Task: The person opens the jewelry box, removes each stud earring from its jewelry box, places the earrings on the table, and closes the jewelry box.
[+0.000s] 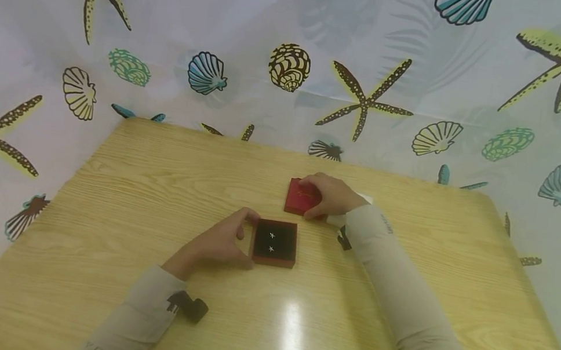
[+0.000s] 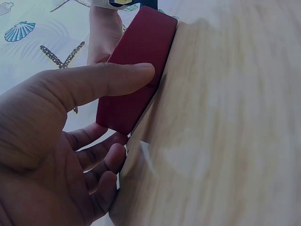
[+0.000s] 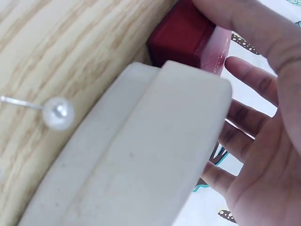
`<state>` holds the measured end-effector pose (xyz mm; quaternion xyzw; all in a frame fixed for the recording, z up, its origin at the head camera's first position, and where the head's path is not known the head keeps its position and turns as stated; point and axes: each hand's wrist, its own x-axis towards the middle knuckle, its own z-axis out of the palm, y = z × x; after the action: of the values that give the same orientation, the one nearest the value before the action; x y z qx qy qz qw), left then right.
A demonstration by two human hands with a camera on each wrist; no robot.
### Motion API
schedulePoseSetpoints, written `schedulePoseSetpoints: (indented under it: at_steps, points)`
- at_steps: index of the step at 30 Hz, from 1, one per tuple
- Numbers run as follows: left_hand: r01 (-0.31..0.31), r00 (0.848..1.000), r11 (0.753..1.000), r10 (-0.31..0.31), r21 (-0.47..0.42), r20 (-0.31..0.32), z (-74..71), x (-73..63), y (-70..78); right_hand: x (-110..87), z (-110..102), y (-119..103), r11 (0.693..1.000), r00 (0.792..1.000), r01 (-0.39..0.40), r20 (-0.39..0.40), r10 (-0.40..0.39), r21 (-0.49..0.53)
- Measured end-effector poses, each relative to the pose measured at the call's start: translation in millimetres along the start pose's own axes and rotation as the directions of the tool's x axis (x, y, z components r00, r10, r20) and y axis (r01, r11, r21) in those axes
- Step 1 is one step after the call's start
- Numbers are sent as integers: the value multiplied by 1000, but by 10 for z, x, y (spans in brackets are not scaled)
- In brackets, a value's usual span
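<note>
A small red jewelry box lies uncovered on the table, with two star-shaped earrings on its black insert. My left hand grips the box by its left side; in the left wrist view the thumb lies along the red wall. Farther back, my right hand holds the red lid between thumb and fingers. The right wrist view shows part of the lid below the thumb. Beneath the right wrist is a white, round-cornered object, partly hidden in the head view.
A pearl stud earring lies on the table beside the white object. The wooden table meets a hanging cloth printed with shells and starfish at its back and sides.
</note>
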<state>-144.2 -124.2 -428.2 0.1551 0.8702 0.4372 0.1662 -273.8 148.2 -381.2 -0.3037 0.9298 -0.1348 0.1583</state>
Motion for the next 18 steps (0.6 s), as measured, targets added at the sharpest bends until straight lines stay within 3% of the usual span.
schedulePoseSetpoints:
  at_steps: [10,14,18]
  points:
    - [23,1000,1000,-23,-13,1,15,-8,8,-80,-73,-48,999,999,34,-38,-33,13]
    - [24,1000,1000,-24,-10,-2,5,-4,7,-147,-123,-166,994,991,112,-78,-113,-14]
    - [21,1000,1000,-21,-5,-2,-2,2,4,-238,-113,-331,975,967,210,-131,-217,-68]
